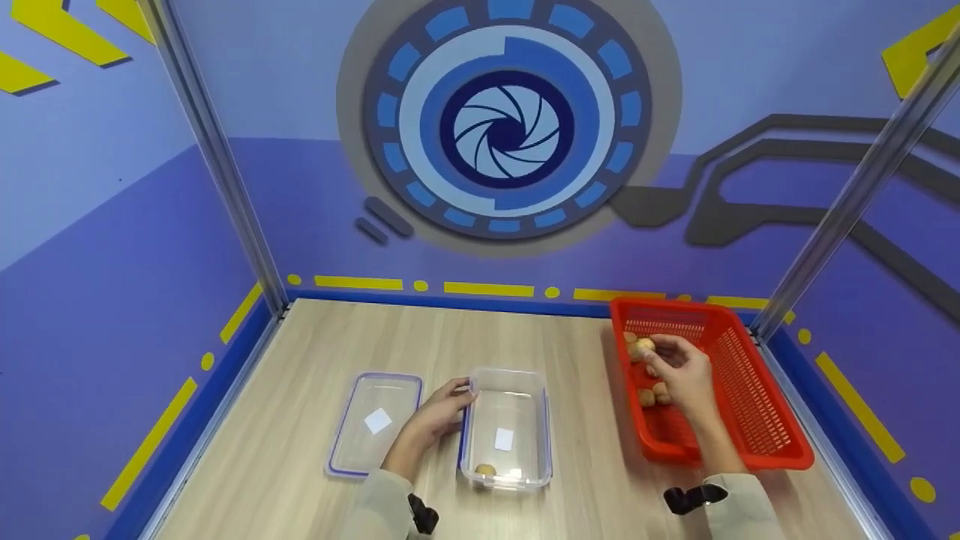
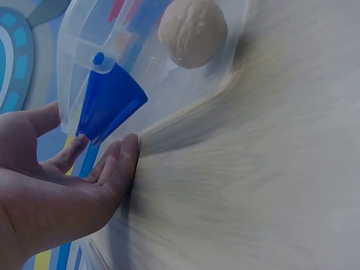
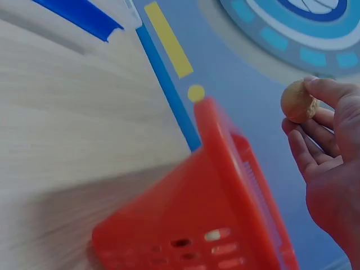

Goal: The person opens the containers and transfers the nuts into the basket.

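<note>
My right hand (image 1: 686,379) pinches a walnut (image 1: 641,348) between thumb and fingers, over the left part of a red plastic basket (image 1: 776,427). In the right wrist view, the held walnut (image 3: 298,102) appears above the basket's rim. Several more walnuts (image 1: 661,393) lie inside the basket along its left side. My left hand (image 1: 439,414) holds the left edge of a clear plastic container (image 1: 517,405), thumb at the rim and fingertips by a blue side latch (image 2: 109,104). A single walnut (image 1: 485,470) sits in the container's near left corner.
A clear lid (image 1: 352,435) with a purple-blue edge lies flat on the wooden table (image 1: 300,367), left of the container. Painted panels (image 1: 300,217) and metal posts (image 1: 225,165) enclose the table at the back and sides.
</note>
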The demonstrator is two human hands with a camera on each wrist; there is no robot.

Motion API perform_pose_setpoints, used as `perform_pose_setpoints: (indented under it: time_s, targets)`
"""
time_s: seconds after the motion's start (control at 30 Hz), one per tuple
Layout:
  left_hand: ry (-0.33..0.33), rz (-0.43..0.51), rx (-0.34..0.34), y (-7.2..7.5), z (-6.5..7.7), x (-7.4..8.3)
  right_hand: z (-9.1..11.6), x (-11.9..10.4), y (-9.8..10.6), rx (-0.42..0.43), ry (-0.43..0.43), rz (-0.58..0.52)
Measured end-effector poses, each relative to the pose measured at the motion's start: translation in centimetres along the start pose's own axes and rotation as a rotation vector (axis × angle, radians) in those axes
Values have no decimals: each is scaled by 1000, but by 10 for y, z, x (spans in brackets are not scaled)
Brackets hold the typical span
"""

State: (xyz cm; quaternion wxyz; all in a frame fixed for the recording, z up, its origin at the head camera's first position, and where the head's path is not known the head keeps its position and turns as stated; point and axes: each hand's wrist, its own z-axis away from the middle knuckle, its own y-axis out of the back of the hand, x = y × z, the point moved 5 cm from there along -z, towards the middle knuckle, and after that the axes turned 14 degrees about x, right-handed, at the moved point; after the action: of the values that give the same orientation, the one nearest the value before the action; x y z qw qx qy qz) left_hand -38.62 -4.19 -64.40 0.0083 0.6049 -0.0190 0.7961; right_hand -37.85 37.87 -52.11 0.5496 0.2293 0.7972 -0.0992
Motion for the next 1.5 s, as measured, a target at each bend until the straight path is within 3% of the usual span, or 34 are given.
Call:
perform_pose_setpoints:
  time_s: [0.23, 0.57, 0.97, 1.27, 1.5]
  targets:
    - [-8, 16, -3, -2, -1, 3, -3, -6, 8, 46, -33, 45]
    - [-17, 31, -1, -5, -1, 3, -17, 47, 16, 116, -26, 147]
    - [-17, 5, -3, -1, -1, 1, -17, 62, 11, 60, -71, 237]
    - [-20, -11, 4, -1, -1, 2, -15, 66, 7, 6, -28, 386]
    - [-14, -11, 10, 0, 1, -2, -13, 68, 6, -6, -15, 409]
